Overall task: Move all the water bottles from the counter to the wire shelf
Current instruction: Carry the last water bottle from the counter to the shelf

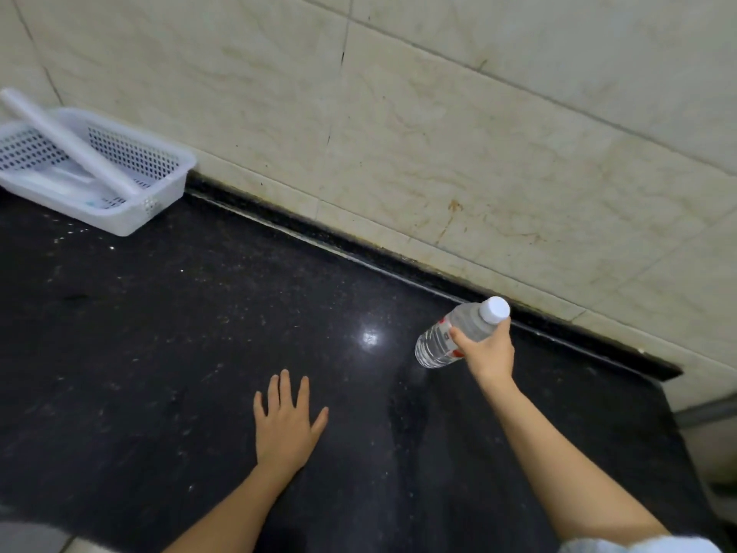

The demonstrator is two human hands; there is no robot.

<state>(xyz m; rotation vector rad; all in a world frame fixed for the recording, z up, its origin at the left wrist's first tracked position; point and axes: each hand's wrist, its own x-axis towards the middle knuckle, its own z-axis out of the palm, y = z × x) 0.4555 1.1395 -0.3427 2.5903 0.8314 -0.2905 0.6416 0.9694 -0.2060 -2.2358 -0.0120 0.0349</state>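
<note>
A clear water bottle with a white cap and a red label is tilted, cap toward the wall, above the black counter. My right hand grips it around the upper body, just below the neck. Whether its base touches the counter I cannot tell. My left hand lies flat on the counter with its fingers spread, holding nothing, to the left of the bottle. No wire shelf is in view.
A white perforated plastic basket holding a white tube and some packets stands at the back left against the tiled wall. The counter ends at the right near a grey edge.
</note>
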